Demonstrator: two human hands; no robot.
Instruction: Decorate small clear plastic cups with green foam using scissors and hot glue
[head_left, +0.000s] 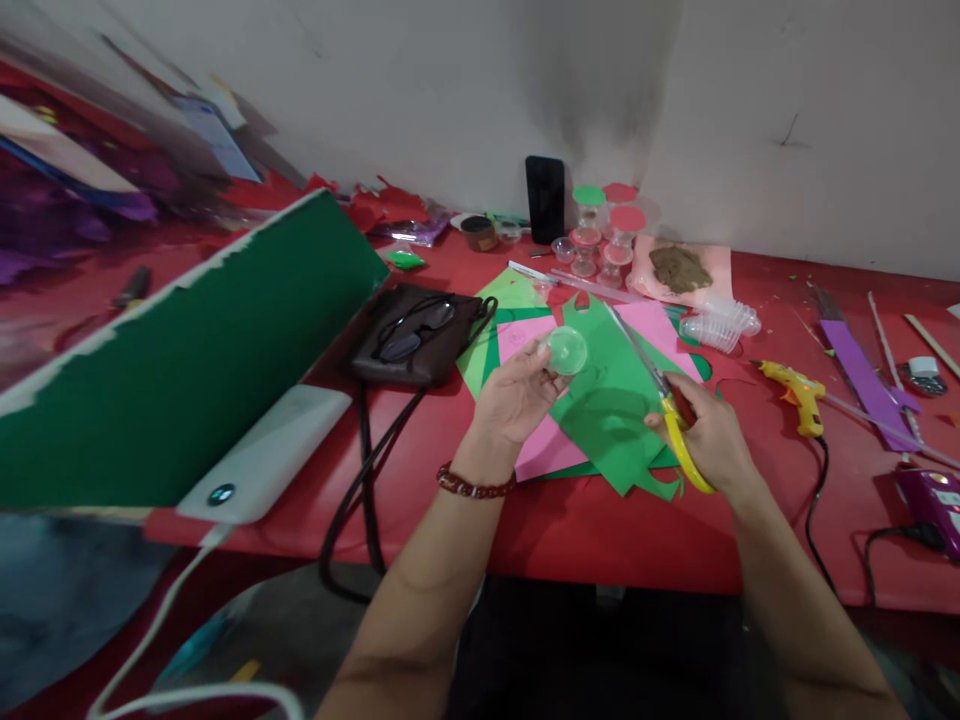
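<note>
My left hand (517,395) is closed round a small clear plastic cup (566,350), held above a green paper sheet (611,400). My right hand (709,435) grips yellow-handled scissors (667,410), blades pointing up and away over the same green sheet. Pink paper (544,450) and light green paper (510,295) lie beneath on the red table (600,530). A bead bracelet circles my left wrist.
A dark bag with sunglasses (416,335) sits left of the papers, beside a large green board (180,360) and a white power bank (266,455). A phone (545,198), small lidded jars (604,235), stacked clear cups (720,325) and a yellow glue gun (799,395) stand behind and right.
</note>
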